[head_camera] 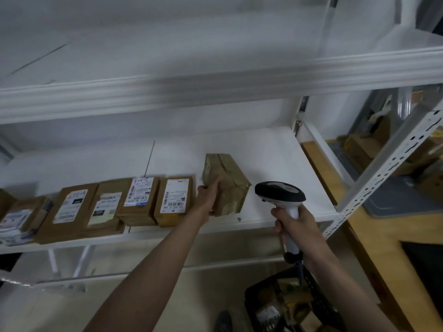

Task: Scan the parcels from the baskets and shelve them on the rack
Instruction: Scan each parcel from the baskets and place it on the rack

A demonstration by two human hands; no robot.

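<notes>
A taped brown cardboard parcel [229, 182] rests on the white rack shelf [271, 161], at the right end of a row of parcels. My left hand [208, 195] grips its left side, thumb on top. My right hand [296, 224] holds a black and white barcode scanner [280, 194] by the handle, just to the right of that parcel and in front of the shelf edge. A black basket [287, 305] with several small parcels sits on the floor at the bottom right.
Several labelled brown parcels [173, 200] line the shelf to the left. An upper shelf beam [215, 87] runs overhead. A perforated white upright [388, 168] stands at the right, beside a wooden table [374, 226] and stacked boxes [364, 147].
</notes>
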